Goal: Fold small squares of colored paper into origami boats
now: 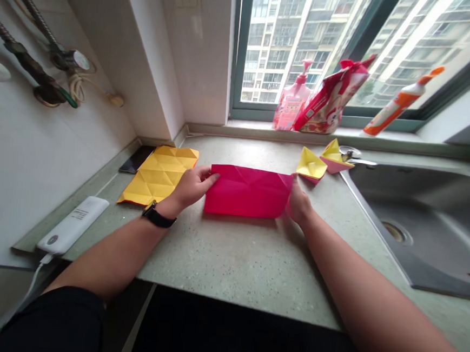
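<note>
A creased magenta sheet of paper (247,193), wider than it is tall, is held out over the counter between my hands. My left hand (196,185) pinches its left edge, thumb on the near face. At the right edge, my right hand (299,200) grips the sheet, its fingers partly hidden behind the paper. Beside my left hand lies a yellow sheet of paper (160,173) with a grid of fold lines. Just past my right hand sit two folded paper boats, one yellow and pink (312,163), the other (336,158) close to the sink.
A steel sink (438,224) is set into the counter (228,262) on the right. A white power bank (74,226) with a cable and a dark phone (136,159) lie left. A pump bottle (292,104), red bag (332,99) and orange-white bottle (395,110) stand on the windowsill.
</note>
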`<state>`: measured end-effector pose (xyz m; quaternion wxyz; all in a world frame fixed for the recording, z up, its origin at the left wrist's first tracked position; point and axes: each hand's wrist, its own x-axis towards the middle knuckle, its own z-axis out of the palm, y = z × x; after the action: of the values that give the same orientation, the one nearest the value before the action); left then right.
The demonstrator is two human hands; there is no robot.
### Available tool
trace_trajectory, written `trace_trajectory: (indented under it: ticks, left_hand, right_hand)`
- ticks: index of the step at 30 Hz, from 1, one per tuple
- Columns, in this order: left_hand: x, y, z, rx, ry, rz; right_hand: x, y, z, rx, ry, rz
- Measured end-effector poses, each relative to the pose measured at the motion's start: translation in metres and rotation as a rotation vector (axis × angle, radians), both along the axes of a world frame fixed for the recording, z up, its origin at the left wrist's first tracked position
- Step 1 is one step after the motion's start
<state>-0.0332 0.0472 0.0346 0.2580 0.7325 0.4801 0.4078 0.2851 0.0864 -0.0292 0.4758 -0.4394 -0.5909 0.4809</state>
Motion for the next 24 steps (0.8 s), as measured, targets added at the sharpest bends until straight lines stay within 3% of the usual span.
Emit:
trace_trajectory:
  ticks: [3, 6, 12, 14, 24]
  left_hand:
    - [-0.004, 0.002, -0.018, -0.054, 0.027, 0.027]
    - [-0.010, -0.001, -0.023, -0.042, 0.137, 0.040]
    - [-0.014, 0.000, -0.022, 0.012, 0.340, 0.045]
    - [-0.014, 0.001, -0.023, 0.032, 0.369, 0.051]
    - [-0.021, 0.004, -0.032, 0.293, 0.476, 0.118]
  right_hand:
    - [-0.003, -0.006, 0.007, -0.048, 0.047, 0.024]
    - [-0.005, -0.012, 0.014, 0.009, -0.049, 0.015]
    - [-0.006, -0.014, 0.017, 0.405, -0.493, -0.131]
    - [-0.005, -0.014, 0.016, 0.466, -0.586, -0.158]
    - [0.002, -0.009, 0.011, 0.461, -0.635, -0.253]
